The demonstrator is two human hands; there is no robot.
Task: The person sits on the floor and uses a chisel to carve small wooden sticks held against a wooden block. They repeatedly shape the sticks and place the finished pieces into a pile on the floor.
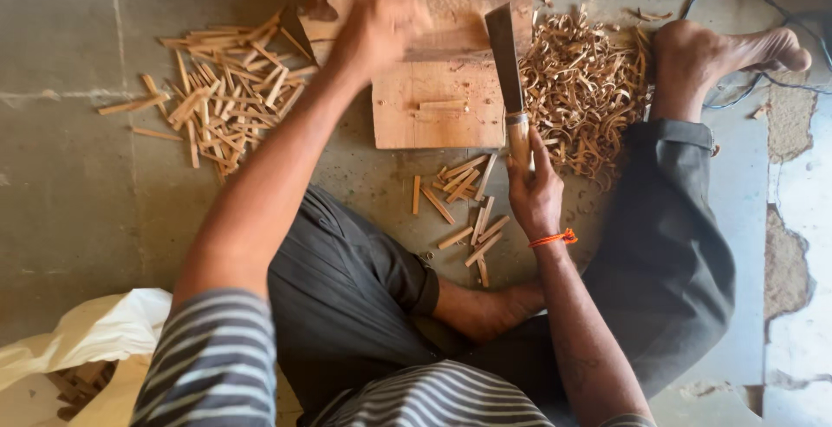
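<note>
The right hand (pixel 535 191) closes its grip on the wooden handle of a broad steel knife (pixel 505 56), blade toward twelve o'clock over the pale wooden chopping board (pixel 438 106). The blurred left hand (pixel 377 32), grip unclear, reaches toward eleven o'clock beside the cut wooden sticks (pixel 221 89).

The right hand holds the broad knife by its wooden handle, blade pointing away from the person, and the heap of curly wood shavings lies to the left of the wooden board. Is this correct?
Not quite. In the head view the curly wood shavings lie to the right of the wooden board, not left; the heap on the left is cut sticks. The rest holds: the right hand holds the broad knife by its wooden handle, blade pointing away.
</note>
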